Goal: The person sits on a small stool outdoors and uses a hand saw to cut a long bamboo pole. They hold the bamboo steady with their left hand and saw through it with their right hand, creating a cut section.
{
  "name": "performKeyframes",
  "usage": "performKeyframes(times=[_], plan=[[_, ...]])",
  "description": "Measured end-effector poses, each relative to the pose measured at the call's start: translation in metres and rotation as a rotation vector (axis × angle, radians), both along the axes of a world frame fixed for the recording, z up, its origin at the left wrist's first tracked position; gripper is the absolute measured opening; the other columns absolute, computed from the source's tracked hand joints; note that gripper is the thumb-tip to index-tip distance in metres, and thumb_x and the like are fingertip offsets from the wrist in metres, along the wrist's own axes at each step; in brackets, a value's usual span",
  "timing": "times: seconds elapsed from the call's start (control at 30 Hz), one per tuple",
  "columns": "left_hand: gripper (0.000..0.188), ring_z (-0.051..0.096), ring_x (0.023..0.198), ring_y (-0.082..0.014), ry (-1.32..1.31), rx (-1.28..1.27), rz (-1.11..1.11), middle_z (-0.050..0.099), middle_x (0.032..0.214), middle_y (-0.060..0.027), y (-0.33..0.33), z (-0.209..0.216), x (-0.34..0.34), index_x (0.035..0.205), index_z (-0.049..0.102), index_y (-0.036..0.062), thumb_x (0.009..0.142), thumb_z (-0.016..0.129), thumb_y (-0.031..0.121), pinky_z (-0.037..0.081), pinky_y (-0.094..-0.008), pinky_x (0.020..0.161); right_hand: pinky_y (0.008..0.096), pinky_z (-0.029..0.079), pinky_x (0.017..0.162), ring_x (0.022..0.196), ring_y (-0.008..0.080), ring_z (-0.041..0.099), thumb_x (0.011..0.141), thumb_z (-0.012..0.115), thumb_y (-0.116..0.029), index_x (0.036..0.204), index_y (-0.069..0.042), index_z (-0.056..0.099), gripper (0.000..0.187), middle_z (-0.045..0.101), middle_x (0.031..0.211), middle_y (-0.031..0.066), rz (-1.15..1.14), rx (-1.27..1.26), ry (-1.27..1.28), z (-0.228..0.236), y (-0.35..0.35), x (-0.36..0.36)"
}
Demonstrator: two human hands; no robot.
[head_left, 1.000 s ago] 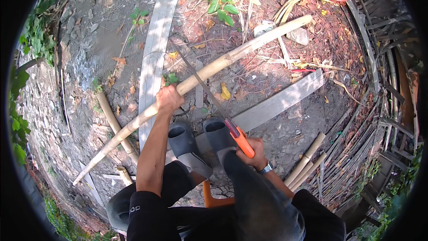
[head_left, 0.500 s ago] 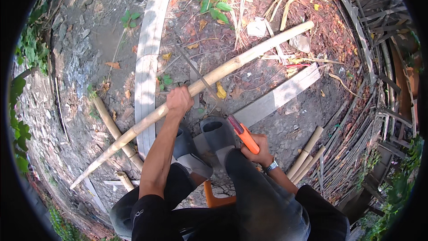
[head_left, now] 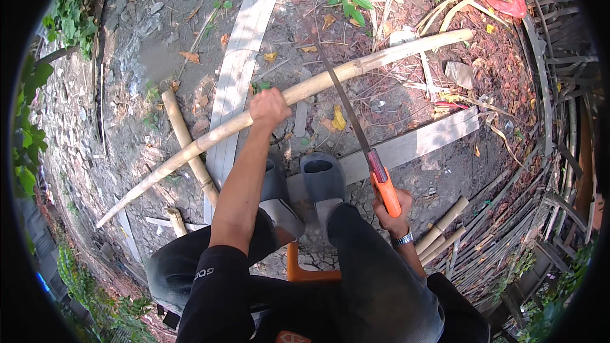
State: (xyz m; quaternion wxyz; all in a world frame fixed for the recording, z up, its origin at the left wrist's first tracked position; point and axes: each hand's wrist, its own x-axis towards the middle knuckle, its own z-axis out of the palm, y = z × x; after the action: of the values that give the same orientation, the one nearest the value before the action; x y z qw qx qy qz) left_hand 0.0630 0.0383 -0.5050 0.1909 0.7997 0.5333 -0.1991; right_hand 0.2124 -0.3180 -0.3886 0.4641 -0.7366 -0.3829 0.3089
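Note:
A long pale bamboo pole (head_left: 213, 135) slants across in front of me, from low on the left to high on the right. My left hand (head_left: 269, 108) is closed around it near its middle. My right hand (head_left: 392, 208) grips the orange handle of a handsaw (head_left: 351, 112), to the right of my knees. The saw's thin dark blade points up and away and crosses the pole to the right of my left hand. Whether its teeth touch the bamboo I cannot tell. Under the pole, a shorter bamboo piece (head_left: 178, 119) lies on the ground at left.
One grey plank (head_left: 244, 51) runs away from me beneath the pole; another plank (head_left: 416, 145) lies to the right of my feet. Cut bamboo lengths (head_left: 448, 216) and a heap of thin sticks (head_left: 489, 222) are at right. An orange stool (head_left: 311, 275) shows between my legs.
The saw has swung more upright, and its blade now crosses the pole farther right of my left hand. My left hand still grips the pole. The whole view has shifted slightly.

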Motion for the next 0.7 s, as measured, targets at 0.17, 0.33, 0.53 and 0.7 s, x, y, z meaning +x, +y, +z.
performKeyframes(times=[0.17,0.33,0.53,0.7], plan=[[0.038,0.073,0.113,-0.0342,0.064,-0.084,-0.004,0.076,0.115,-0.0219,0.010,0.018,0.030,0.111,0.076,0.0010,0.081,0.069,0.023,0.058,-0.0410,0.100,0.0341,0.046,0.052,0.048,0.0211,0.058,0.074,0.070,-0.007,0.072,-0.002,0.062,0.009,0.057,0.058,0.0077,-0.009,-0.052,0.099,-0.018,0.015,-0.019],[0.042,0.071,0.115,-0.0367,0.008,-0.084,0.035,0.074,0.117,-0.0241,0.015,0.013,0.028,0.109,0.077,-0.0001,0.075,0.072,0.023,0.056,-0.0416,0.103,0.0326,0.047,0.053,0.049,0.0174,0.060,0.076,0.067,-0.005,0.074,-0.001,0.063,0.007,0.058,0.058,0.0069,-0.020,-0.012,0.057,-0.041,0.020,-0.043],[0.041,0.073,0.114,-0.0312,0.110,-0.115,-0.020,0.076,0.117,-0.0194,0.020,0.018,0.023,0.112,0.078,0.0025,0.077,0.070,0.024,0.057,-0.0390,0.101,0.0341,0.048,0.052,0.047,0.0212,0.060,0.075,0.068,-0.008,0.071,-0.002,0.063,0.009,0.059,0.058,0.0086,-0.058,-0.035,0.081,-0.042,0.030,-0.055],[0.039,0.074,0.112,-0.0317,0.097,-0.127,0.028,0.077,0.114,-0.0186,0.018,0.025,0.029,0.110,0.078,0.0031,0.077,0.070,0.022,0.058,-0.0382,0.099,0.0344,0.049,0.052,0.048,0.0218,0.061,0.074,0.069,-0.010,0.071,-0.002,0.063,0.009,0.060,0.059,0.0093,-0.039,-0.042,0.036,-0.049,0.026,-0.055]])
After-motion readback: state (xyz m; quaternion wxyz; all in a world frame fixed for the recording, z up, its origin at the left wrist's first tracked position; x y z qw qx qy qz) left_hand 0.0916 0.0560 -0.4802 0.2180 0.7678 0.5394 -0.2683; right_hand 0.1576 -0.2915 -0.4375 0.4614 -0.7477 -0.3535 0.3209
